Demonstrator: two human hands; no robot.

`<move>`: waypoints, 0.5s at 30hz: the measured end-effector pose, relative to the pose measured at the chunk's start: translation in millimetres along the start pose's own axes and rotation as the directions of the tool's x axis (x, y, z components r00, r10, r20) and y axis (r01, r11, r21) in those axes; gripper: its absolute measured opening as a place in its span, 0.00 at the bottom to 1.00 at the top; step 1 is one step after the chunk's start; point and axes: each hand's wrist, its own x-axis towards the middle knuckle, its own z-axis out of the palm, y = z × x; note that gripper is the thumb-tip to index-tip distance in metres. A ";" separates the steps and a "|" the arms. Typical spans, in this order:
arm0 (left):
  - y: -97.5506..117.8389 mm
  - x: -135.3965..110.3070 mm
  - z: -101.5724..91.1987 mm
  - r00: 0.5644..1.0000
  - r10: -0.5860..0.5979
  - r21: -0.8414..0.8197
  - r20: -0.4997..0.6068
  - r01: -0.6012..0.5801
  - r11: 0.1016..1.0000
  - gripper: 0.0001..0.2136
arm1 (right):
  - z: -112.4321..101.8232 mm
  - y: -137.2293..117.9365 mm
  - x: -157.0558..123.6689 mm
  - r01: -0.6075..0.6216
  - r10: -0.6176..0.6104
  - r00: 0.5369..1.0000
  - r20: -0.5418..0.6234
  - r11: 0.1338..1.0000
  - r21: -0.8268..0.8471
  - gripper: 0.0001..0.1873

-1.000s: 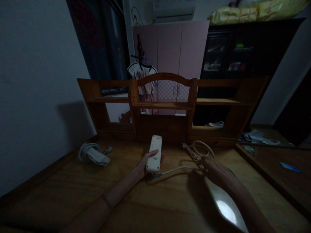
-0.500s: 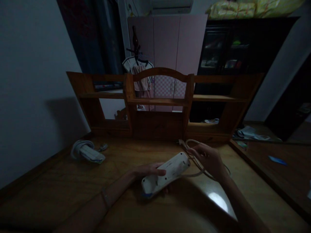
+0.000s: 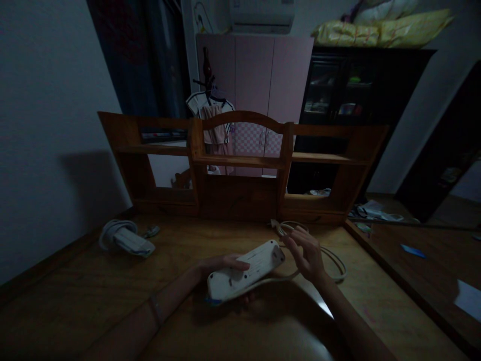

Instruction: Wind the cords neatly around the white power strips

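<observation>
A white power strip [image 3: 259, 260] is tilted above the wooden desk with its screwed underside up. My left hand [image 3: 233, 263] is closed around its middle, thumb across the top and fingertips showing below. Its pale cord [image 3: 272, 281] runs along the near side and passes behind my right hand. My right hand [image 3: 306, 253] is just right of the strip, thumb and fingers bent together at the coiled cord; the exact contact is hard to see in the dim light. The cord's plug [image 3: 273, 222] lies near the shelf base.
A second white power strip [image 3: 133, 241] with a coiled cord lies at the left by the wall. A wooden shelf unit [image 3: 240, 160] stands along the desk's back. To the right, a lower brown surface [image 3: 398, 271] bears a blue packet [image 3: 413, 250] and a paper [image 3: 468, 298].
The view has tilted up a little. My right hand has moved slightly left and turned, and the cord now lies along the strip's near edge, with a wider loop at the right.
</observation>
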 end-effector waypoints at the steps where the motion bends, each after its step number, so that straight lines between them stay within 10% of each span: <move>1: -1.8 -0.4 -1.8 1.000 0.006 -0.015 -0.005 -0.006 1.000 0.23 | 0.7 1.1 -0.4 0.009 -0.009 1.000 -0.002 1.000 -0.003 0.12; 9: 0.6 -5.0 -16.2 0.974 0.190 -0.179 -0.127 -0.211 0.961 0.31 | 2.9 1.9 2.6 -0.006 0.003 0.999 -0.043 0.998 -0.063 0.14; 15: 4.2 -7.1 -17.1 0.845 0.374 -0.176 -0.382 -0.464 0.868 0.29 | 9.0 4.4 4.6 0.063 -0.068 0.997 -0.026 0.983 -0.175 0.20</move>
